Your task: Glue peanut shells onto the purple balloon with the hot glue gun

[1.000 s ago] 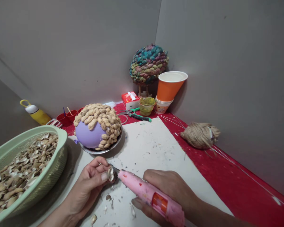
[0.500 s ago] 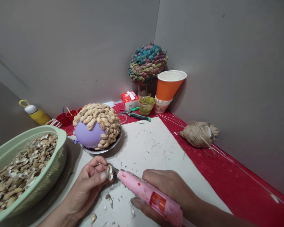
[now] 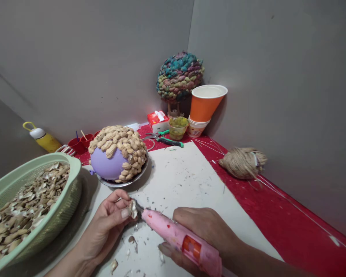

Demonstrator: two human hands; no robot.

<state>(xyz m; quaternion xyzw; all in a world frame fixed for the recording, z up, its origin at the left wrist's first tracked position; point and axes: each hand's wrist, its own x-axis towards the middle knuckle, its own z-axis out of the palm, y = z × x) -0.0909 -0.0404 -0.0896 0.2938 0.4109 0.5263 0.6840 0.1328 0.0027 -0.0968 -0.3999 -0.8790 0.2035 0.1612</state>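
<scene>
Between the thumb and fingers of my left hand [image 3: 112,219] is a peanut shell [image 3: 133,209], its pale hollow side facing me. My right hand [image 3: 202,231] is wrapped round a pink hot glue gun [image 3: 173,232], whose dark nozzle meets the shell's edge; I cannot make out any glue. Behind my hands, a purple balloon [image 3: 108,163] partly covered with peanut shells [image 3: 123,140] rests on a metal plate [image 3: 115,185]. To the left stands a green basket [image 3: 60,188] heaped with peanut shells [image 3: 31,204].
Shell scraps lie on the pale board [image 3: 173,181]. Pliers [image 3: 167,140], a stained plastic cup [image 3: 178,129], a tissue pack [image 3: 158,122], an orange paper cup [image 3: 204,105] and a colourful shell-covered ball [image 3: 180,77] stand at the back. A twine ball [image 3: 240,163] lies right.
The glue gun and the shell have shifted very slightly to the left. Both hands keep their grips.
</scene>
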